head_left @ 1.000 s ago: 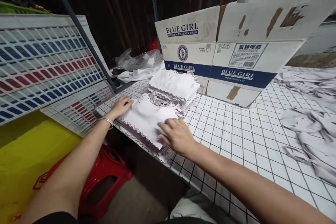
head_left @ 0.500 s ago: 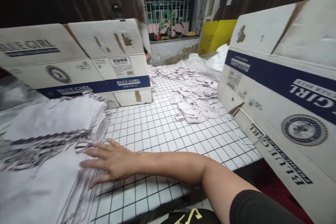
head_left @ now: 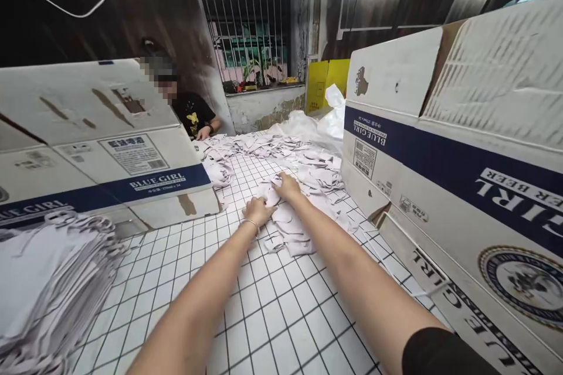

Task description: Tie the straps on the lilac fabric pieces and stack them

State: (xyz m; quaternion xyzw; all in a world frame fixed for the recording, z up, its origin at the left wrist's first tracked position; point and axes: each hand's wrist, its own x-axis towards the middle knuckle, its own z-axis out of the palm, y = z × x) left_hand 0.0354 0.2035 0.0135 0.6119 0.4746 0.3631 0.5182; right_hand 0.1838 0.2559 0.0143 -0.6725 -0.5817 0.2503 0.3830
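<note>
Both my arms reach forward across the white gridded table (head_left: 272, 316). My left hand (head_left: 258, 210) rests on the near edge of a loose heap of white cloth pieces (head_left: 303, 211), fingers curled onto the fabric. My right hand (head_left: 288, 186) lies a little farther in on the same heap, its fingers bent down on the cloth. A neat stack of white cloth pieces with zigzag edges (head_left: 44, 287) sits at my lower left, away from both hands.
A Blue Girl carton (head_left: 101, 152) stands at the left and a larger one (head_left: 461, 164) lies along the right. A person in a black shirt (head_left: 193, 114) sits at the far end. White plastic bags (head_left: 325, 120) lie beyond the heap.
My view swung from the neat stack at the left to the loose heap ahead. Both hands left the stack and now reach onto the heap.
</note>
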